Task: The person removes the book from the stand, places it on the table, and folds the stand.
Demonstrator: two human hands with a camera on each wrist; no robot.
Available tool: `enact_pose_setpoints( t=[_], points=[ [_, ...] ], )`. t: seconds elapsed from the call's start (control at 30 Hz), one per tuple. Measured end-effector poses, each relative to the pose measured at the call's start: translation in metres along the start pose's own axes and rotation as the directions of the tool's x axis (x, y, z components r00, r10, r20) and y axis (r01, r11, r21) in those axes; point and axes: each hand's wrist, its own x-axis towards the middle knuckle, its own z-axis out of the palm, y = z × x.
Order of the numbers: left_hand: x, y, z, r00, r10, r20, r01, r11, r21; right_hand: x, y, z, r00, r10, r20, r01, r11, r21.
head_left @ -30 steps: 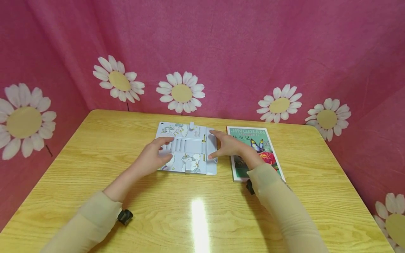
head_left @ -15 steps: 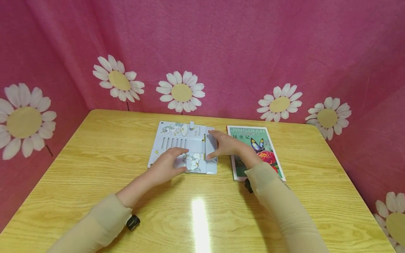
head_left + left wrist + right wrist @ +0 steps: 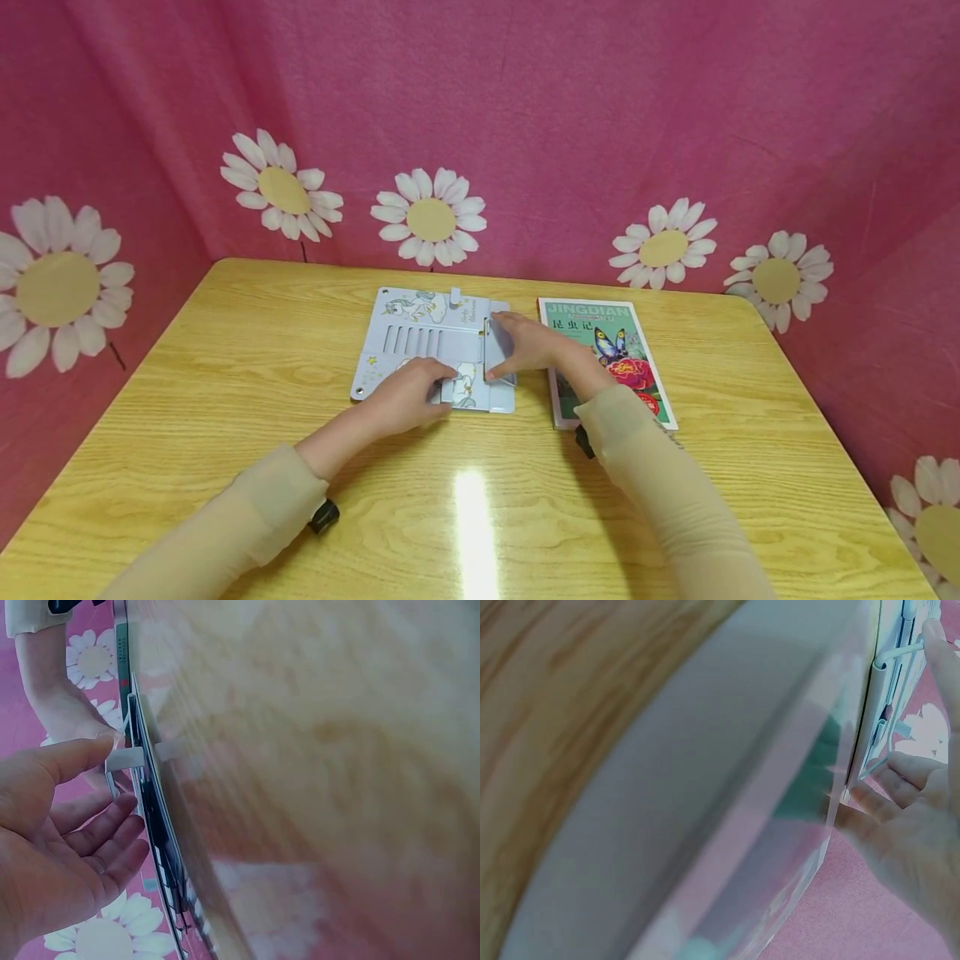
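Note:
A pale book stand (image 3: 457, 346) with unicorn prints and a row of slots lies flat on the table. My left hand (image 3: 405, 396) is at its near edge, thumb and index finger on either side of a small page clip (image 3: 126, 758); the other fingers curl loosely below. My right hand (image 3: 525, 343) spans the stand's right-hand end, index finger on the far side and thumb on the near side. In the right wrist view, thumb and fingers hold opposite ends of a wire bracket (image 3: 902, 652). Another page clip (image 3: 455, 297) sits at the far edge.
A green-covered book (image 3: 630, 346) with a butterfly and a red flower lies just right of the stand, partly under my right forearm. The wooden table (image 3: 375, 517) meets a pink curtain (image 3: 525, 150) with daisies behind and at both sides.
My left hand has moved right and toward me, from over the stand's left part to the near page clip. My right hand keeps its place almost unchanged. Stand and book have not moved.

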Motion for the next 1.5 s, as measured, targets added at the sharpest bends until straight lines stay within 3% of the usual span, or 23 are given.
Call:
enact_pose_setpoints(
  t=[0.27, 0.73, 1.03, 1.2, 1.5],
  points=[
    [0.006, -0.005, 0.001, 0.999, 0.033, -0.016, -0.033, 0.999, 0.036, 0.003, -0.003, 0.001, 1.0, 0.008, -0.001, -0.008, 0.999, -0.044],
    [0.007, -0.001, 0.002, 0.999, -0.025, -0.025, 0.026, 0.999, 0.035, 0.003, -0.007, 0.003, 1.0, 0.022, 0.003, -0.022, 0.995, -0.095],
    [0.009, -0.002, -0.004, 1.0, 0.009, 0.025, -0.009, 1.0, -0.01, 0.001, -0.008, 0.002, 1.0, 0.015, 0.002, -0.015, 0.996, -0.088],
    [0.017, 0.0, -0.015, 0.999, 0.0, 0.037, 0.001, 0.999, -0.033, 0.0, -0.008, 0.002, 1.0, 0.019, 0.002, -0.019, 0.997, -0.08],
    [0.047, -0.004, -0.03, 0.997, -0.066, -0.034, 0.064, 0.996, -0.059, 0.0, -0.009, 0.001, 1.0, 0.002, 0.0, -0.002, 0.995, -0.096]
  ],
)
